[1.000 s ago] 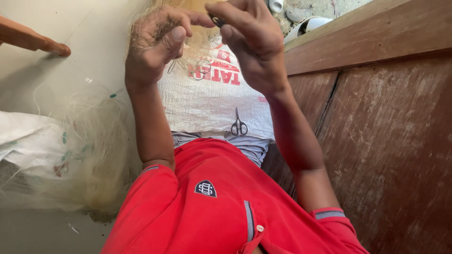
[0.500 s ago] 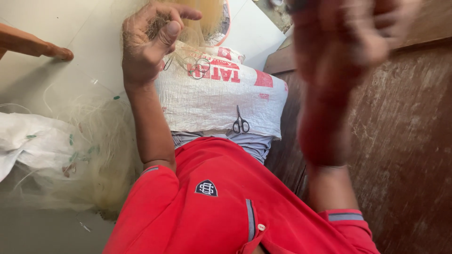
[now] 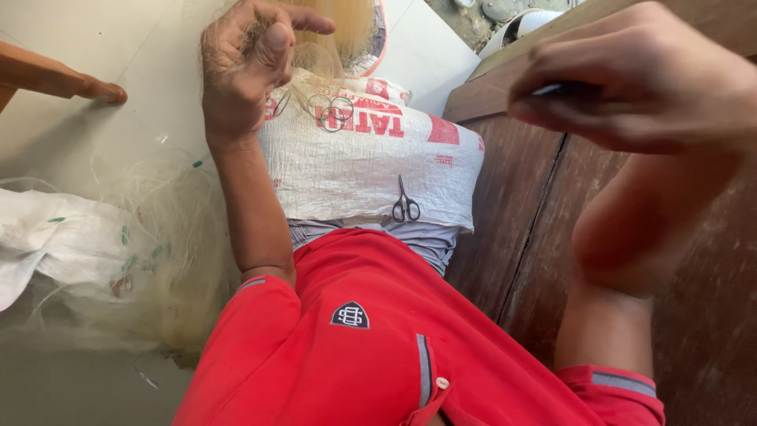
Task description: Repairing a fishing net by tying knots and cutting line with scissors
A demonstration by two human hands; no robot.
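**Fine netting gripped above a sack-covered lap**

A bunch of pale, fine monofilament fishing net (image 3: 315,47) was grasped by the left hand (image 3: 248,67) at 11 o'clock. A small dark tool (image 3: 552,89), blurred, was pinched by the right hand (image 3: 643,83) at 2 o'clock. Small black-handled scissors (image 3: 405,203) were laid on the white woven plastic sack (image 3: 355,170) at centre. More netting was heaped at 8 o'clock.
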